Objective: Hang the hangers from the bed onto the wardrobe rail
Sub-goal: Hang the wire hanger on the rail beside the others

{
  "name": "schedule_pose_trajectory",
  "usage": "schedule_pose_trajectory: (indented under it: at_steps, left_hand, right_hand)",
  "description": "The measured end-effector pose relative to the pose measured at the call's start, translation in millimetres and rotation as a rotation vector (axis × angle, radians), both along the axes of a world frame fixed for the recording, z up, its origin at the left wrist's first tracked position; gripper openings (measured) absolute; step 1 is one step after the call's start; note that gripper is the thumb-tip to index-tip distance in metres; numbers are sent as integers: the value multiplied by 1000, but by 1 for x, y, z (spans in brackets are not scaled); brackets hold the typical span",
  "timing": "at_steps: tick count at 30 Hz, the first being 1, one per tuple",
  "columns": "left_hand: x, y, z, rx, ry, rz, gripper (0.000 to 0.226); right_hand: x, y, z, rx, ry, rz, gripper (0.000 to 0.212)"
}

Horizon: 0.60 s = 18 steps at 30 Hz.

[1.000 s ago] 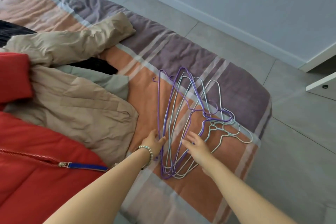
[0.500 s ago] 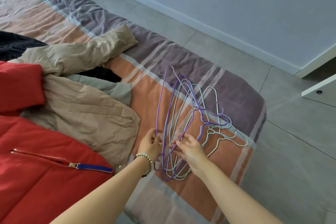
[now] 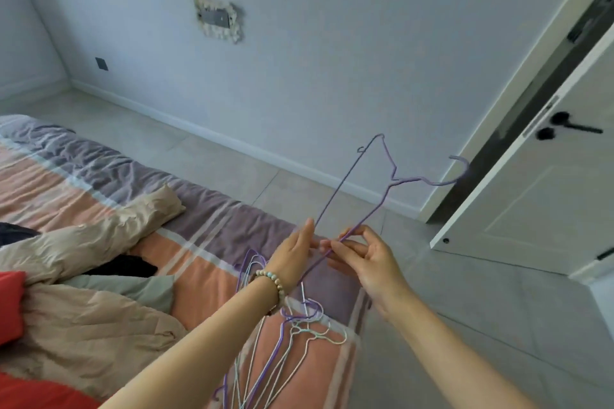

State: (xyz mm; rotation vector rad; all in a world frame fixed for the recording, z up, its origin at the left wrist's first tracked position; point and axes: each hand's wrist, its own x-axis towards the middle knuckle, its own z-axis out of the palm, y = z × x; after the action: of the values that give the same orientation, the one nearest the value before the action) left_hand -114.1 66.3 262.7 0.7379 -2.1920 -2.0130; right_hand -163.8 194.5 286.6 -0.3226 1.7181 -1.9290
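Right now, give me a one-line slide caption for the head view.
Right hand pinches one purple hanger above the bed, left hand open beside it, other hangers piled below.

- The wire hanger (image 3: 352, 202) in the right hand (image 3: 368, 259) was purple.
- The hangers (image 3: 292, 335) below both hands were purple, mint and white.
- The left wrist's bead bracelet (image 3: 270, 279) was pale green and tan.
- The bedspread (image 3: 206, 276) beneath was striped orange, mauve and white.
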Motion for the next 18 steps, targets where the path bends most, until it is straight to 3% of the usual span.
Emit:
schedule_pose_trajectory:
  at_steps: [4, 8, 18]
  left_hand:
    - [-29, 47, 81, 40, 70, -216, 61]
    - [-44, 107, 165, 171, 160, -397, 56]
    - [-37, 294, 329, 125, 507, -821, 49]
  right_hand:
    - [-15, 52, 102, -15, 182, -103, 13]
    - [-20, 118, 188, 20, 381, -238, 16]
    - [45, 315, 334, 29, 751, -688, 20]
